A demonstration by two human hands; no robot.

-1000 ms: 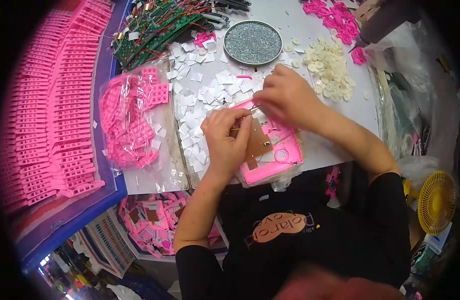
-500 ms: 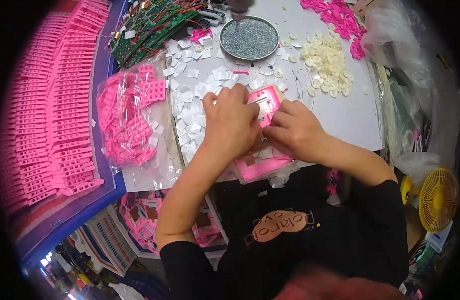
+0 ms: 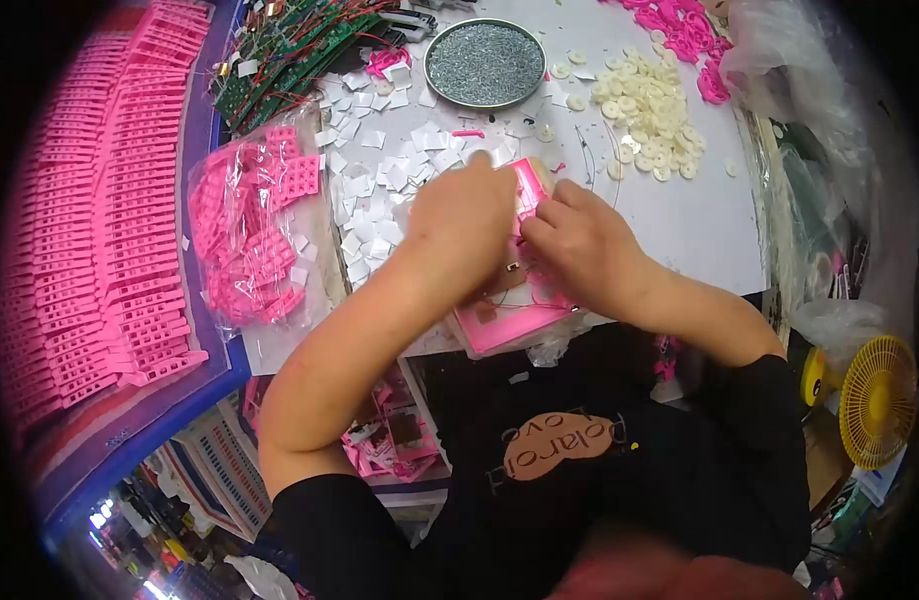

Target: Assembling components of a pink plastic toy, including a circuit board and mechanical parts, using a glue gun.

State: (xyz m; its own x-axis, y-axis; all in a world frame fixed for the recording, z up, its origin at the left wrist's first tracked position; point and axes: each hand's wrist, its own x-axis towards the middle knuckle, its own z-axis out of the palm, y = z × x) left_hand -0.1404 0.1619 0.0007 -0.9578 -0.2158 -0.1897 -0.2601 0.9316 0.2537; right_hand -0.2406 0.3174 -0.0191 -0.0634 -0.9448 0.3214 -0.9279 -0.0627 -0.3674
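Note:
A pink plastic casing [image 3: 505, 332] lies at the near edge of the table, its upper part between my hands. Thin wires and brown pieces [image 3: 513, 272] show inside it. My left hand [image 3: 464, 212] is closed over the casing's left side, back of the hand up and fingertips mostly hidden. On the opposite side my right hand [image 3: 588, 240] has curled fingers gripping at the casing's right edge. Whether a small part is pinched there cannot be seen. Small white squares [image 3: 380, 185] lie scattered beside my left hand.
A round dish of small metal screws [image 3: 486, 64] stands beyond my hands. Cream discs [image 3: 648, 110] are heaped at right. Green circuit boards [image 3: 290, 75] and a bag of pink parts [image 3: 245, 235] lie at left, beside stacked pink pieces [image 3: 140, 200]. A yellow fan [image 3: 878, 402] stands lower right.
My left forearm and elbow have swung outward to the left, and the left hand has turned further over the casing. A dark tool tip above the dish has gone out of view.

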